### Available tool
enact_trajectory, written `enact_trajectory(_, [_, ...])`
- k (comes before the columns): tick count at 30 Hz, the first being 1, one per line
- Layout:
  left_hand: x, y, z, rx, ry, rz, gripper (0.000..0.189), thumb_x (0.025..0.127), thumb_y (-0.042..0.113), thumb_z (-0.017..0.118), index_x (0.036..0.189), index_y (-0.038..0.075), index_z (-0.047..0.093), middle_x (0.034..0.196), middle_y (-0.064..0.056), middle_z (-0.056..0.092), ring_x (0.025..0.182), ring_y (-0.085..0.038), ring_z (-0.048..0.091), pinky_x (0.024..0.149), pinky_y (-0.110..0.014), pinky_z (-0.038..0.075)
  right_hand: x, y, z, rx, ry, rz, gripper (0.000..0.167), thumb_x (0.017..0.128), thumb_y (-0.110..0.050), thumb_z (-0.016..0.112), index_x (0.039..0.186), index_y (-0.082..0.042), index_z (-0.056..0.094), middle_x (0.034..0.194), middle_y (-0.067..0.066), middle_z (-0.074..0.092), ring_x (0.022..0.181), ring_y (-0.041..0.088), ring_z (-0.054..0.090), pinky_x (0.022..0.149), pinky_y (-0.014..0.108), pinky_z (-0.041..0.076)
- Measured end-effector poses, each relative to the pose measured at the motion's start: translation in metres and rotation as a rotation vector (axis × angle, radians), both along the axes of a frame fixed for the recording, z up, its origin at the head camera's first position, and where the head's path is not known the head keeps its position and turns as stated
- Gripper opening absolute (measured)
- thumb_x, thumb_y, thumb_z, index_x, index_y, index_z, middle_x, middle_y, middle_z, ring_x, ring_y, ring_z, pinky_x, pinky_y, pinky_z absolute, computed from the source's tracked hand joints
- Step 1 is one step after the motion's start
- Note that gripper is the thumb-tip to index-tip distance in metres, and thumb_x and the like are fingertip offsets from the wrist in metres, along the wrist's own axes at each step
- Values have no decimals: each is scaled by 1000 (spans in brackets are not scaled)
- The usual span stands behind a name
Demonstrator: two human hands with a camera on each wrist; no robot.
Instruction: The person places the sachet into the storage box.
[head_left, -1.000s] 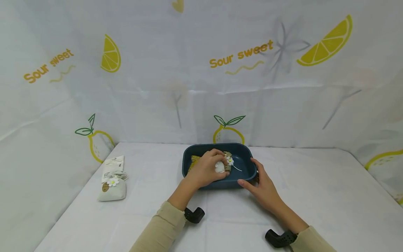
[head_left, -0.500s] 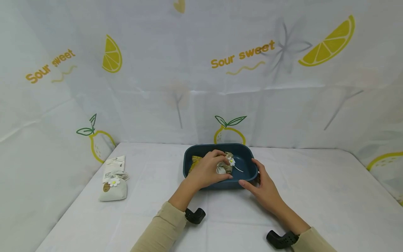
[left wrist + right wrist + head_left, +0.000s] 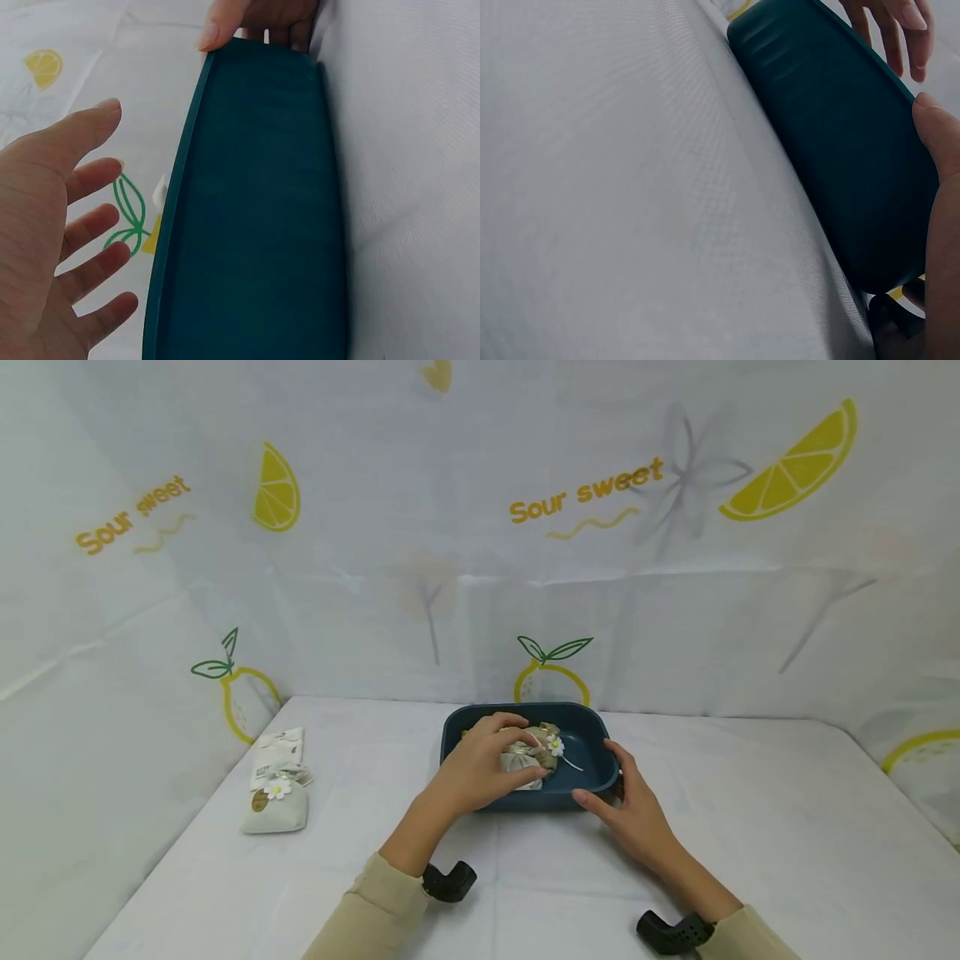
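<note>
The back is covered by a big white cloth (image 3: 465, 610). In front of it a white table (image 3: 750, 843) is seen. Near the table's back edge a blue tray (image 3: 588, 756) is set down, with its long side turned from left to right.

The tray's right end is held by the right hand (image 3: 633, 814): the near rim is pressed by the thumb, and the fingers are bent round the end. Over the tray's left half the left hand (image 3: 476, 772) is held, palm down, with thumb and fingers spread wide. Nothing is seen gripped in it. Whether a bag is touched by a fingertip cannot be told.

At the table's left side, well apart from the tray, a white bag (image 3: 277, 814) is set in front of a flat packet (image 3: 279, 752); the left hand is the nearer one to both.

Inside the tray a tan bag (image 3: 546, 762) is placed between the two hands, but closer to the left one. Just beside it, a bit to the left, a pale bag (image 3: 519, 765) is seen in the gap between the left thumb and fingers, so it is reached most easily by that hand. By the tan bag's right edge a small flower (image 3: 555, 746) is shown
</note>
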State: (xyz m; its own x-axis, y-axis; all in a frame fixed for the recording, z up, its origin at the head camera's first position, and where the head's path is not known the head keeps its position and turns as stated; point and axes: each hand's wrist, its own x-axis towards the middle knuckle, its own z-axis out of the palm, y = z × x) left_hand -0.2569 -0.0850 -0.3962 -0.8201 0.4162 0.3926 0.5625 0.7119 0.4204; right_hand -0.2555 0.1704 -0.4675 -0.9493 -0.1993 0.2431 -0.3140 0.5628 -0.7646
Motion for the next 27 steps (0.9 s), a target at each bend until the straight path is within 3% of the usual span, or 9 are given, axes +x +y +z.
enact_trajectory(6, [12,-23,-1,-39,49,19,36,88,41,78,116,20,72,141,-4,58,130,-22,56,105,-40,52,0,0,1,2,1,2,91,95,-40,70,161,-10,16,163,27,27,137,47,50,108,59,45])
enact_trajectory(12, [30,-53,-1,-40,62,67,48,86,42,80,127,20,67,152,-3,49,132,-23,56,101,-41,54,1,-1,1,-3,7,12,90,95,-39,70,161,-10,16,162,27,29,135,47,52,107,59,45])
enact_trajectory(23, [62,-126,-7,118,-12,184,53,84,34,84,131,24,62,151,1,49,139,-25,51,109,-49,49,1,-2,2,4,5,9,90,95,-40,70,161,-9,17,162,28,29,135,47,52,107,59,46])
enact_trajectory(27, [71,-150,-12,148,2,227,59,81,30,87,133,26,61,150,1,50,138,-25,51,108,-52,48,2,-1,2,2,5,9,90,95,-39,70,161,-10,16,161,28,30,134,47,54,107,60,46])
